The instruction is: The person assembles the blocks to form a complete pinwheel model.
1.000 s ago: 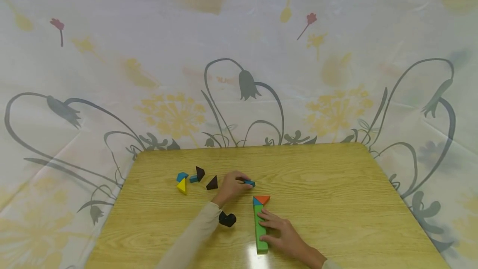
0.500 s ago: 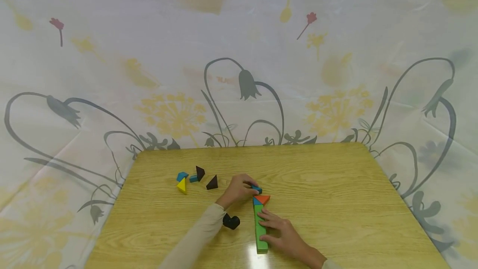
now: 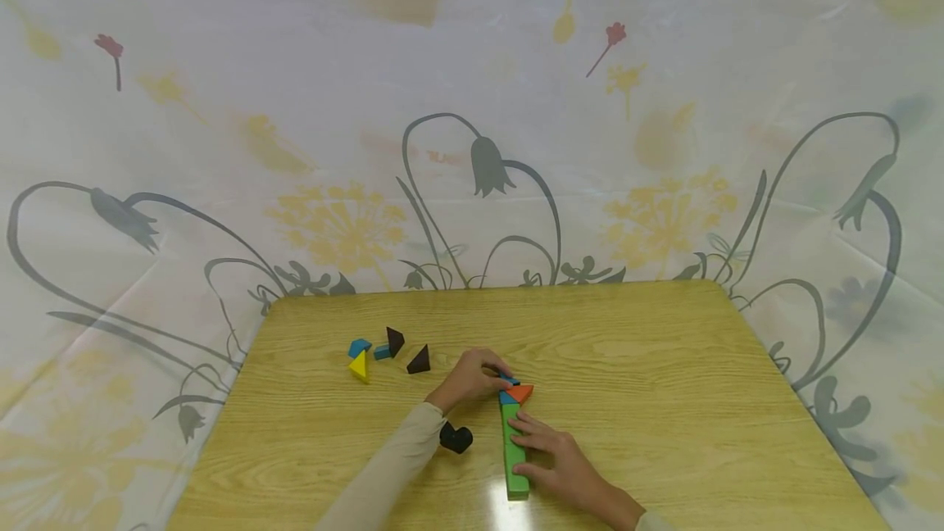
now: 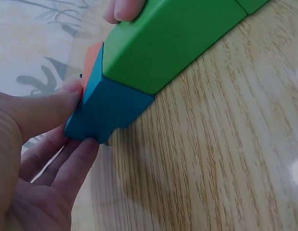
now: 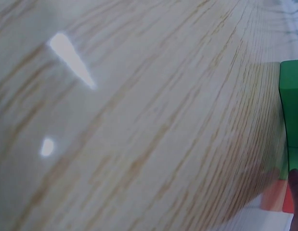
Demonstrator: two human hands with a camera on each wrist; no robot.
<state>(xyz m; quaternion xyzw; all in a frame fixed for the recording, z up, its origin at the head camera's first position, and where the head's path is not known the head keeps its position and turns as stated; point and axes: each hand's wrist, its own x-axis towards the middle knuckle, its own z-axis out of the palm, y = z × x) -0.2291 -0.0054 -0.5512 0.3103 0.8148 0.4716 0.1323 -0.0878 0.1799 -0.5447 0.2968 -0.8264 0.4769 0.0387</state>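
Observation:
A row of green blocks [image 3: 512, 449] lies lengthwise on the table, with a blue triangular block [image 3: 506, 398] and an orange triangular block [image 3: 522, 392] at its far end. Just beyond these, my left hand [image 3: 472, 375] pinches a small blue block [image 3: 511, 380] between thumb and fingers, right up against the triangles. In the left wrist view the blue faces [image 4: 110, 103] meet the end of the green block [image 4: 153, 43]. My right hand [image 3: 564, 465] rests with extended fingers along the right side and top of the green row.
Left of my left hand lie dark triangular blocks [image 3: 419, 360], a yellow one [image 3: 359, 367] and blue ones [image 3: 359, 347]. A black rounded object [image 3: 457, 437] shows by my left wrist. The wooden table [image 3: 664, 383] ends at a patterned curtain [image 3: 634, 146].
My left hand has moved right and slightly nearer, bringing the small blue block from beyond the row up against its far end. My right hand has stayed on the green blocks.

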